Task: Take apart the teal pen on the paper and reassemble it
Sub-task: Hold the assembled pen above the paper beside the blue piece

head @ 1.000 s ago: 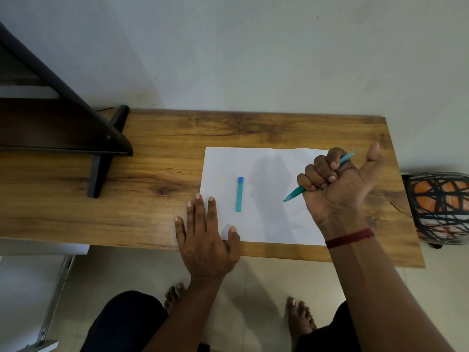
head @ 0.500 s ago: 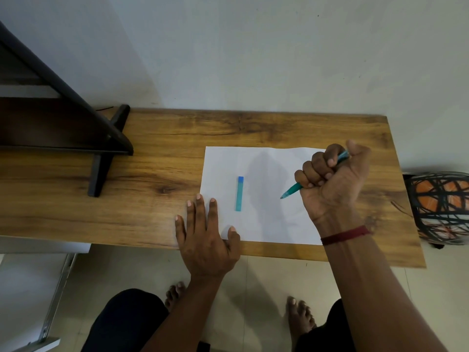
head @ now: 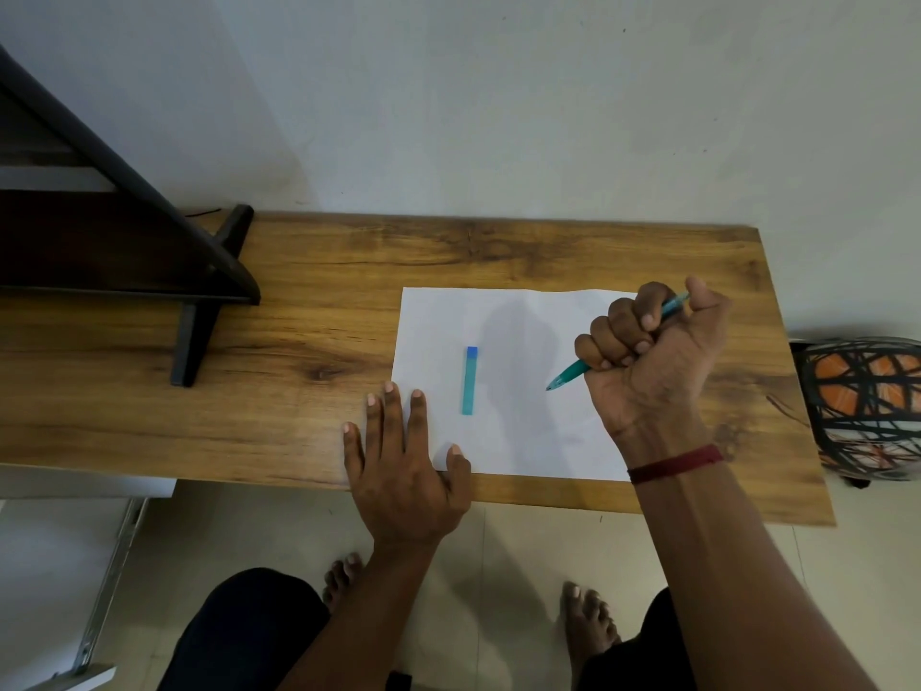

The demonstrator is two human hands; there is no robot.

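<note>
A white sheet of paper (head: 518,431) lies on the wooden table (head: 309,341). The teal pen cap (head: 469,380), with a blue end, lies upright in the frame near the sheet's middle. My right hand (head: 648,361) is a fist around the teal pen body (head: 568,377), tip pointing down-left just above the paper, thumb pressed on the pen's rear end. My left hand (head: 403,466) rests flat, fingers spread, on the sheet's near-left corner and the table edge. It holds nothing.
A dark wooden shelf frame (head: 199,291) stands on the table's left part. An orange, black and white patterned object (head: 862,406) sits off the table's right end. The wall runs close behind the table. My bare feet (head: 588,625) are on the tiled floor below.
My right thumb, stuck out a second ago, has folded down onto the pen's rear end. The fist has shifted slightly left. My left hand and the cap have stayed put.
</note>
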